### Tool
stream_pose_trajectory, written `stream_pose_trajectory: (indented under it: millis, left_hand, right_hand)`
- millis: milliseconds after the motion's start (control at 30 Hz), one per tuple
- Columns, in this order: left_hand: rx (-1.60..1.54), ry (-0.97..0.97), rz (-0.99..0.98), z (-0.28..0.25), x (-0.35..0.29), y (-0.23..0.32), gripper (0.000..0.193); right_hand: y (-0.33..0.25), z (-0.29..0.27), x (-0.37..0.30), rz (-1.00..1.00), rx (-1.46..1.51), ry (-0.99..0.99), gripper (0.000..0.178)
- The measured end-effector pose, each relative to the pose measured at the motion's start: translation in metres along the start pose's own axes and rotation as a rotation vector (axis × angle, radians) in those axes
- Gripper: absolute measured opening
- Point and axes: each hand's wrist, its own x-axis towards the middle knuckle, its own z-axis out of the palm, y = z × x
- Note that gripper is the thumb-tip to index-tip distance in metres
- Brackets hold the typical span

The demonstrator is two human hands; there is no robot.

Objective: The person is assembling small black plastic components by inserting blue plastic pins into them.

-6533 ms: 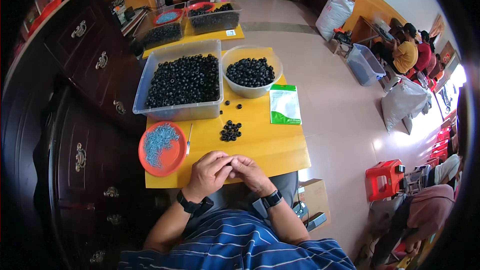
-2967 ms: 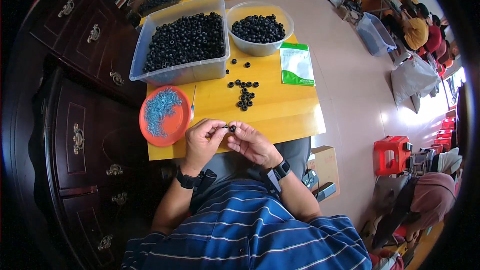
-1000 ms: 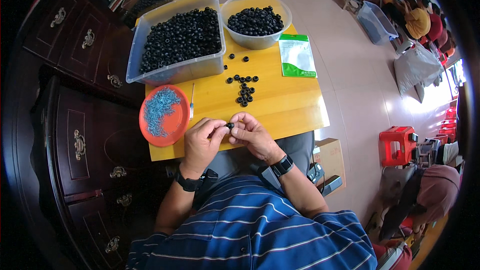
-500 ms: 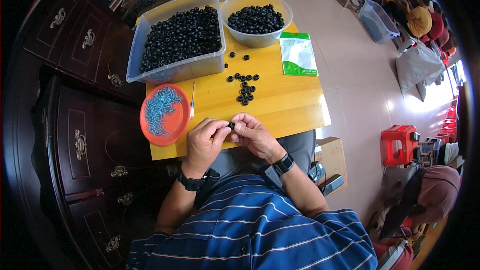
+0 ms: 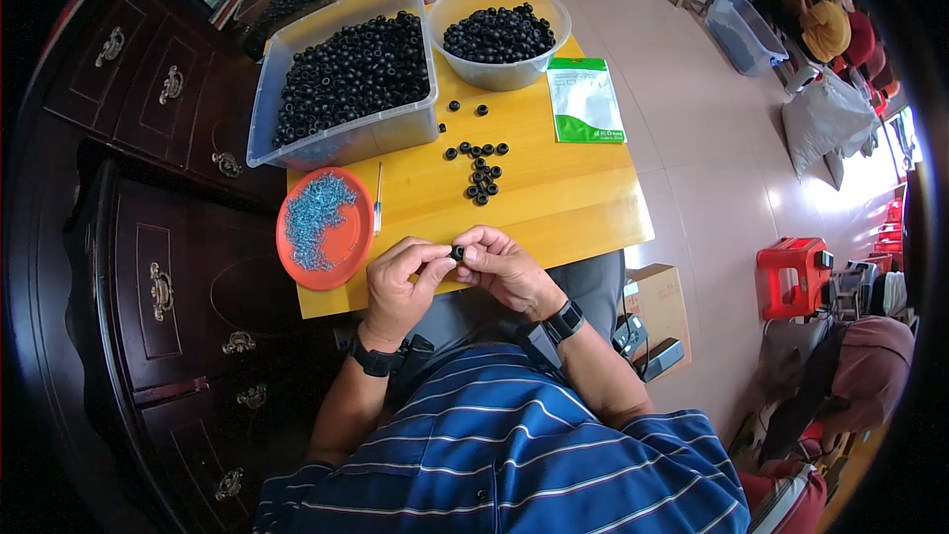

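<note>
Black bead (image 5: pixel 457 252), pinched just above the near edge of the yellow table (image 5: pixel 573 208) between the fingertips of left hand (image 5: pixel 403 277) and right hand (image 5: pixel 506 275), each narrowed to a thumb-and-finger grip. Toward the far left corner, a translucent rectangular bin (image 5: pixel 395 136) heaped with similar beads (image 5: pixel 351 79); toward the far right corner, a round translucent tub (image 5: pixel 499 75) likewise heaped; at the left edge, a red plate (image 5: pixel 346 245) bearing small bluish pieces (image 5: pixel 312 222), massed on its left side. Between bin and right edge, loose black beads (image 5: pixel 481 175); along that edge, a green-and-white packet (image 5: pixel 585 102), flat.
</note>
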Motion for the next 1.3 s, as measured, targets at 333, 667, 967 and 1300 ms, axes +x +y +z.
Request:
stream_pose_trajectory:
  millis: [333,667,967,1300]
  left_hand:
    - [0.002,0.023,-0.017,0.000,-0.004,0.004,0.014]
    - [0.020,0.010,-0.063,-0.002,-0.003,0.000,0.011]
    - [-0.032,-0.015,-0.040,-0.003,-0.002,-0.005,0.012]
    - [-0.010,-0.037,-0.031,-0.006,0.001,-0.001,0.012]
  right_hand:
    - [0.005,0.001,0.001,0.007,0.102,-0.039,0.017]
    - [0.005,0.008,0.004,0.016,0.110,-0.048,0.020]
    - [0.008,0.004,0.004,0.024,0.051,0.018,0.024]
    - [0.015,0.005,0.006,0.008,0.022,0.042,0.027]
